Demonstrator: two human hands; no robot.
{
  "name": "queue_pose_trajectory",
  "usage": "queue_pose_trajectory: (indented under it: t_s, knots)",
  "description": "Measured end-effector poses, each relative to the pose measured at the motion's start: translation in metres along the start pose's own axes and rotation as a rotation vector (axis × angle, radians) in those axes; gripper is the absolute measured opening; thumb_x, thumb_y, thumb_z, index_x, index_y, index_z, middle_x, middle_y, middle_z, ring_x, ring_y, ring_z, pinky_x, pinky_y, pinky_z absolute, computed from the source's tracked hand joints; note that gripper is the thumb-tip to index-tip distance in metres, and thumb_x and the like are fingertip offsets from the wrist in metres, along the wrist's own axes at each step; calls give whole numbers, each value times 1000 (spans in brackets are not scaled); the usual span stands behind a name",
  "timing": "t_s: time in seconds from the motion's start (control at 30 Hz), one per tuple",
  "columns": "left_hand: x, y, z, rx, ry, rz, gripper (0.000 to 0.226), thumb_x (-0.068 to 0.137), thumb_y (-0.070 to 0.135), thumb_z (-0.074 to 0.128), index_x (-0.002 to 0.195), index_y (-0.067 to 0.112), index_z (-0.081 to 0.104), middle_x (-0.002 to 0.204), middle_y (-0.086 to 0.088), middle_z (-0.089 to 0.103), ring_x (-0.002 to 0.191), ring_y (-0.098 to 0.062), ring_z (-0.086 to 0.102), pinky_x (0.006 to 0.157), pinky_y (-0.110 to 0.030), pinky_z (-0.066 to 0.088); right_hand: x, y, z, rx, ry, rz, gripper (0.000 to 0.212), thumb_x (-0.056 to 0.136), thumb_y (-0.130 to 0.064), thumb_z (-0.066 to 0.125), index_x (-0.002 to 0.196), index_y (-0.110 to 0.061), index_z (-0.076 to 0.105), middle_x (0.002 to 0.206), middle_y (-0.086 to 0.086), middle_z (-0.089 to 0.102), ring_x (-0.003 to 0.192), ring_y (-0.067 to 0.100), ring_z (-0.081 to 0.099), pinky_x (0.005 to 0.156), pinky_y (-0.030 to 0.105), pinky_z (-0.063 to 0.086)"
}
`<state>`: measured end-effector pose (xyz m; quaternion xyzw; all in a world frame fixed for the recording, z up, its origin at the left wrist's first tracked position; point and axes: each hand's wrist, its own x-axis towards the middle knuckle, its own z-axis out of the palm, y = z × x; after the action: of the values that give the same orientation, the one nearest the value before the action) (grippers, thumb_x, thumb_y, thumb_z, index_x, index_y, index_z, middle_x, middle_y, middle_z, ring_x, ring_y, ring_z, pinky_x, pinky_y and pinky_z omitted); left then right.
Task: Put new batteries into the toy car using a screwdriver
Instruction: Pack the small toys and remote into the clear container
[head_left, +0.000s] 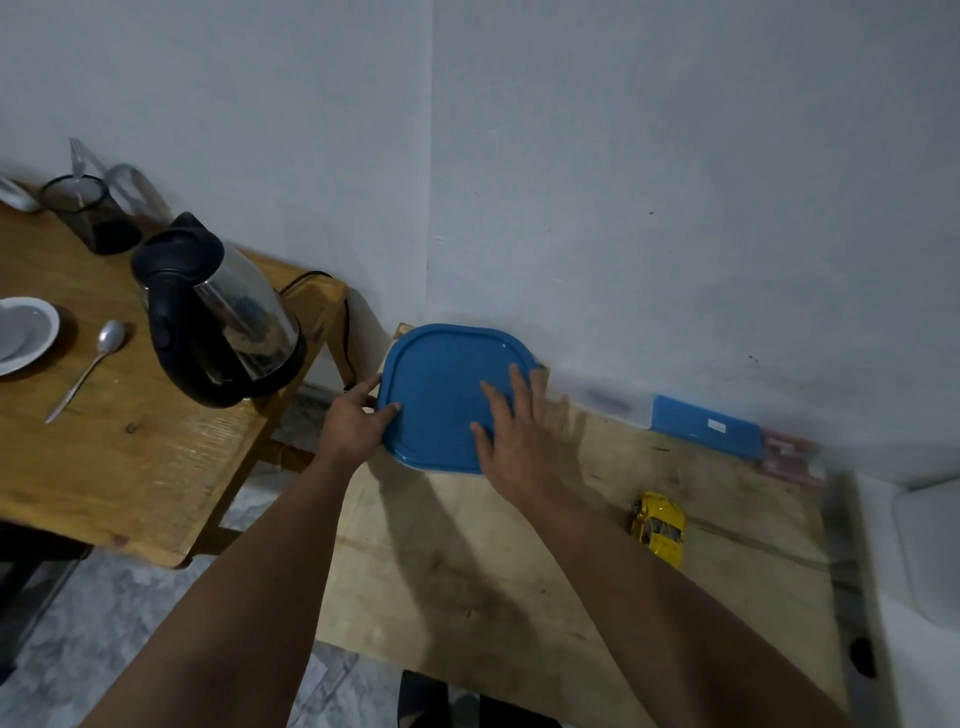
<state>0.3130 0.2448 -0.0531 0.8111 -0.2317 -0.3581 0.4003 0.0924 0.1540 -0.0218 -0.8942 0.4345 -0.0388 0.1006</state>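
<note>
A yellow toy car (657, 528) lies on the pale wooden board (519, 571) at the right, apart from both hands. At the board's far left corner sits a blue square lid (447, 384) on a container. My left hand (356, 421) grips the lid's left edge, thumb on top. My right hand (511, 436) lies flat on the lid's right part, fingers spread. No screwdriver or batteries are visible.
A wooden side table (130, 467) at the left holds a black and steel kettle (218, 317), a spoon (88, 369), a white dish (23, 332) and a dark cup of cutlery (85, 210). A long box with a blue lid (706, 426) lies by the wall.
</note>
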Motion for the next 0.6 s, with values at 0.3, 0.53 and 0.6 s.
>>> queue_pose_trajectory:
  t_s: [0.3,0.53,0.6]
  knots:
    - [-13,-6,16,296,39,135,67,105,47,49,164,28,24,140,-13,48,125,-32,56,104,-47,51,-2,18,11,316,-83,370,65,107,-28,34,162,-22,-1,140,9,53,82,28,60,61,31,38]
    - [-22,-13,32,331,143,191,67,107,49,41,165,29,14,129,-10,41,100,-24,57,91,-42,53,-3,21,28,272,-27,398,62,108,-29,32,162,-23,1,109,11,65,65,18,42,56,31,28]
    - [-22,-10,33,346,153,218,66,108,46,41,165,31,13,126,-9,40,91,-19,54,84,-40,53,-3,20,32,284,-1,409,62,108,-29,31,162,-25,1,114,11,63,71,22,49,60,32,34]
